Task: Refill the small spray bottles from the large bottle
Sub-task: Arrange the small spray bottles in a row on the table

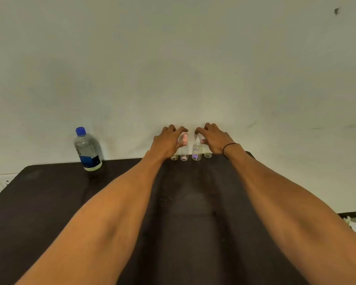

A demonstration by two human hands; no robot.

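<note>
While both hands hover, fingers spread, over sprays [197, 150] at worktop [49, 202] far edge, nothing gripped; big bottle [87, 149] capped, far-left corner. Refill unstarted; all sprays pending.

left hand [166, 143], right hand [215, 139].

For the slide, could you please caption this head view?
Both hands, left and right, reach over four small clear spray bottles on a dark table; blue-capped large bottle stands untouched.

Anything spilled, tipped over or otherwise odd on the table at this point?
Nothing stands out. The large bottle stands upright and capped at the table's far left. Four small bottles stand in a row by the wall, with the left hand and right hand over them. No liquid shows on the tabletop.
</note>
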